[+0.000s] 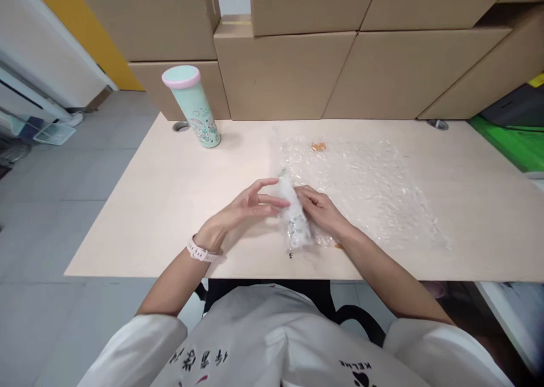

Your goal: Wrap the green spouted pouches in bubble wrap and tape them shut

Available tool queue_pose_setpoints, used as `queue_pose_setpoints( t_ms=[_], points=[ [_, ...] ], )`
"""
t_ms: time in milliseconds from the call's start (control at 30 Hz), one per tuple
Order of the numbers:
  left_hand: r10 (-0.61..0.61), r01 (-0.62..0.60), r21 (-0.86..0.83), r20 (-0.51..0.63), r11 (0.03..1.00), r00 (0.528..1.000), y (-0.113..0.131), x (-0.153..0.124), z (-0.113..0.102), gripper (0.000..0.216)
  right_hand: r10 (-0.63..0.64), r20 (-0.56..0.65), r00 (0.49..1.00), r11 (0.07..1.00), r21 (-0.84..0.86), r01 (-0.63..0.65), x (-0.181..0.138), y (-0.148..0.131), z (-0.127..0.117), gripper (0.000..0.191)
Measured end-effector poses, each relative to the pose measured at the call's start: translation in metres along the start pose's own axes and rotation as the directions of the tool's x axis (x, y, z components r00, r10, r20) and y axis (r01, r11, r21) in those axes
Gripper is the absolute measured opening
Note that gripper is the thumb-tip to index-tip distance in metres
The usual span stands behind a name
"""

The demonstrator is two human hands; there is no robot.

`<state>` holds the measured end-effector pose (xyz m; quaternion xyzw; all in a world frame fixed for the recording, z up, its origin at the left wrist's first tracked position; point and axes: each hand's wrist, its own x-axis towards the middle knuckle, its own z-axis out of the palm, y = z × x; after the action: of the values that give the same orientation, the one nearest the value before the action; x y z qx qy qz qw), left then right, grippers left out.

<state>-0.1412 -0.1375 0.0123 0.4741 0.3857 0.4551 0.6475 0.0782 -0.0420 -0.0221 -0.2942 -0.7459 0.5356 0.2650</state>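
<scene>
On the table in front of me lies a bundle wrapped in bubble wrap (297, 226), whitish and slightly blurred; what is inside I cannot make out. My left hand (255, 204) is at its left side, fingers apart, with fingertips touching or just over the wrap. At its right side is my right hand (318, 207), fingers curled against the bundle's edge and partly hidden by it. To the right a flat sheet of bubble wrap (361, 177) spreads over the table, running up to the bundle. An orange piece of tape or label (318, 147) shows near the sheet's top edge.
A mint tumbler (194, 109) with a pink rim stands at the back left of the wooden table (140, 205). Stacked cardboard boxes (289, 78) form a wall behind. A green surface (510, 143) with a dark object on it is at the far right.
</scene>
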Motion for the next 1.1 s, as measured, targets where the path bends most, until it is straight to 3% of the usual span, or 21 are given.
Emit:
queue_pose_setpoints(
  t_ms=[67, 167, 233, 300, 400, 600, 700, 833, 900, 967, 1033, 1100],
  points=[
    [0.083, -0.093, 0.251, 0.049, 0.963, 0.995, -0.008, 0.002, 0.014, 0.06, 0.166, -0.012, 0.986, 0.978, 0.13, -0.163, 0.002, 0.003, -0.009, 0.041],
    [0.183, -0.259, 0.618, 0.185, 0.742, 0.966, -0.022, 0.005, 0.029, 0.052, 0.312, 0.042, 0.949, 0.919, 0.242, -0.313, 0.004, 0.005, -0.023, 0.033],
    [0.188, -0.316, 0.73, 0.255, 0.606, 0.949, -0.029, 0.008, 0.033, 0.051, 0.339, -0.023, 0.941, 0.915, 0.243, -0.323, 0.005, 0.004, -0.034, 0.03],
    [0.175, -0.33, 0.771, 0.28, 0.545, 0.944, -0.032, 0.01, 0.033, 0.048, 0.372, -0.153, 0.916, 0.916, 0.222, -0.335, 0.006, 0.002, -0.043, 0.033],
    [0.173, -0.336, 0.783, 0.289, 0.524, 0.942, -0.033, 0.011, 0.031, 0.041, 0.38, -0.27, 0.885, 0.924, 0.152, -0.35, 0.005, -0.001, -0.05, 0.04],
    [0.177, -0.343, 0.778, 0.294, 0.527, 0.939, -0.03, 0.01, 0.029, 0.034, 0.233, -0.17, 0.958, 0.966, -0.071, -0.247, 0.0, -0.001, -0.045, 0.036],
    [0.187, -0.337, 0.738, 0.282, 0.585, 0.941, -0.027, 0.01, 0.03, 0.029, 0.202, -0.113, 0.973, 0.966, -0.142, -0.217, -0.002, -0.002, -0.046, 0.031],
    [0.212, -0.25, 0.626, 0.136, 0.739, 0.968, -0.022, 0.008, 0.031, 0.024, 0.206, -0.082, 0.975, 0.955, -0.2, -0.218, -0.002, -0.003, -0.05, 0.026],
    [0.239, -0.163, 0.586, -0.053, 0.794, 0.97, -0.024, 0.008, 0.029, 0.022, 0.215, -0.083, 0.973, 0.954, -0.197, -0.228, -0.002, -0.002, -0.051, 0.023],
    [0.225, -0.04, 0.529, -0.291, 0.848, 0.93, -0.028, 0.01, 0.024, 0.02, 0.222, -0.085, 0.971, 0.954, -0.186, -0.235, -0.001, 0.001, -0.051, 0.02],
    [0.119, 0.082, 0.388, -0.465, 0.918, 0.877, -0.031, 0.012, 0.019, 0.027, 0.222, -0.091, 0.971, 0.954, -0.184, -0.236, 0.0, 0.004, -0.05, 0.019],
    [-0.069, 0.174, 0.173, -0.487, 0.969, 0.87, -0.031, 0.014, 0.017, 0.042, 0.22, -0.097, 0.971, 0.957, -0.169, -0.234, 0.001, 0.007, -0.047, 0.018]
  ],
)
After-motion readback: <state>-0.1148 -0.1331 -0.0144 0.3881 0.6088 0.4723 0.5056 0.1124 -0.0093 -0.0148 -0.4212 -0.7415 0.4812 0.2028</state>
